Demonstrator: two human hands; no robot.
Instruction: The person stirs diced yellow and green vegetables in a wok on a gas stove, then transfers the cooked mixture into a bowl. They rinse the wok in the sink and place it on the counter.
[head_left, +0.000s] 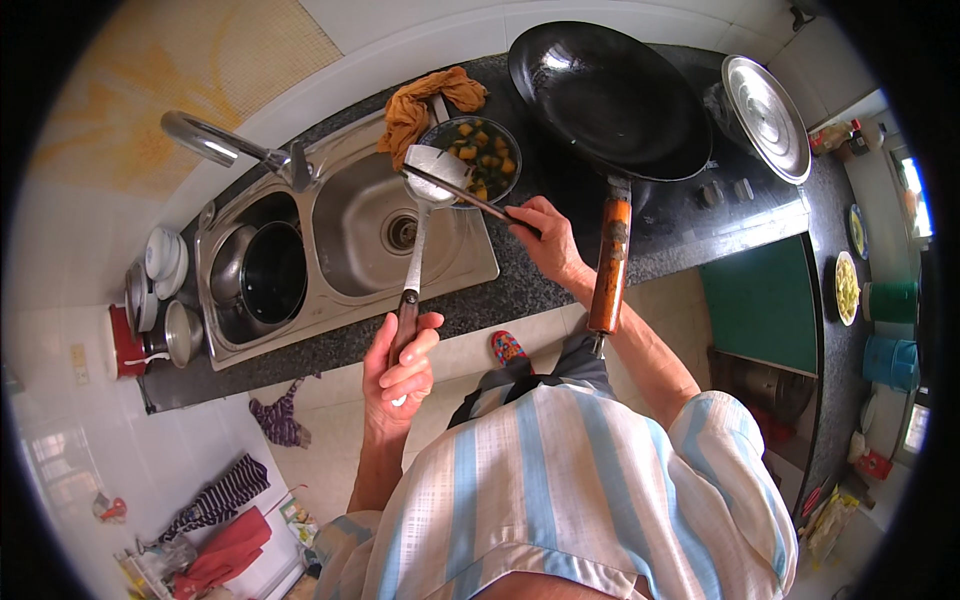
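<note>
My left hand (403, 367) grips the wooden handle of a metal wok spatula (422, 244), its blade raised over the sink's right edge. In my right hand (553, 236) is a pair of dark chopsticks (465, 193), their tips lying across the spatula blade. Whether they press on the metal cannot be made out. Just behind them, a bowl (517, 161) holds a dish of orange-yellow chunks with dark greens, partly hidden by the blade. A black wok (600, 105) rests tilted on the cooktop, its wooden handle (611, 255) reaching out above my right forearm.
A double steel sink (360, 255) lies left, a dark pan (275, 271) in its far basin, under a chrome faucet (225, 146). An orange cloth (409, 112) drapes the sink corner. A metal lid (769, 120) leans right of the wok. A plate of food (847, 289) sits on the right counter.
</note>
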